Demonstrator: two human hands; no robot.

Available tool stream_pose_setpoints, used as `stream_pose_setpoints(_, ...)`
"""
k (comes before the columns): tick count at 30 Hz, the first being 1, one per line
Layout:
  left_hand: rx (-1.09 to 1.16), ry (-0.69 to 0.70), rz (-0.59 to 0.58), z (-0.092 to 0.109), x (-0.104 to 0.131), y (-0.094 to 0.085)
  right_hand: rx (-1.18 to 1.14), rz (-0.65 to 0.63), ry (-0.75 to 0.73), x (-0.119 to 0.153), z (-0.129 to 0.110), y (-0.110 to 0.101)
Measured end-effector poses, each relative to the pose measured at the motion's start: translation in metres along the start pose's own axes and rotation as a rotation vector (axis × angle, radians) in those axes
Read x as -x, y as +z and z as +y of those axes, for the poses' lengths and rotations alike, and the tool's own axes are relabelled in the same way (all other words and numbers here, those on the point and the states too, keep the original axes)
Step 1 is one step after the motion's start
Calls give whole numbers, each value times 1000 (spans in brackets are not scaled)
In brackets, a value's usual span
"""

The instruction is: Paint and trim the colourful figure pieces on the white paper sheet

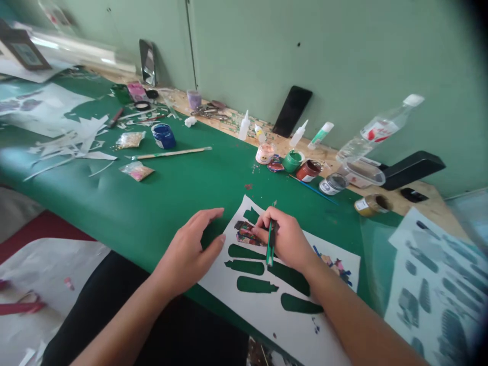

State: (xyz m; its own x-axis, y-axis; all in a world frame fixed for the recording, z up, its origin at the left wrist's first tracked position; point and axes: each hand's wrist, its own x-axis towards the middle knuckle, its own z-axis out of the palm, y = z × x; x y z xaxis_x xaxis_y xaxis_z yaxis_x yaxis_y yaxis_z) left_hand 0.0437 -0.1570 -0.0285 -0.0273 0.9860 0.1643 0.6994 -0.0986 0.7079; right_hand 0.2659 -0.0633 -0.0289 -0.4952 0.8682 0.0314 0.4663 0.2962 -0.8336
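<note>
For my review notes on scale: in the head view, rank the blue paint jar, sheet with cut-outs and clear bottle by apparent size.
1. Sheet with cut-outs
2. Clear bottle
3. Blue paint jar

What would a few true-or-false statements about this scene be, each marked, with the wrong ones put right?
1. The right hand holds a slim green tool. True.
2. The left hand is gripping a plastic bottle. False: it is open and holds nothing.
3. Green shows through cut-out shapes in the white sheet. True.
4. The red-brown paint jar stands right beside the blue one. False: the blue jar is well apart, farther left; a green paint jar is beside the red-brown one.
5. A thin blue stick lies in front of the row of jars. True.
</note>
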Motion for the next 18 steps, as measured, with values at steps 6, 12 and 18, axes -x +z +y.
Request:
stream_pose_setpoints(6,194,-297,-101,24,-17,0,-313,44,-50,2,-11,-8)
stream_pose_setpoints(12,499,-368,-316,41,-53,0,-284,-2,-88,4,-13,-14)
stream_pose_setpoints(18,387,-172,-497,27,-86,-11,-457,-306,68,6,-27,-42)
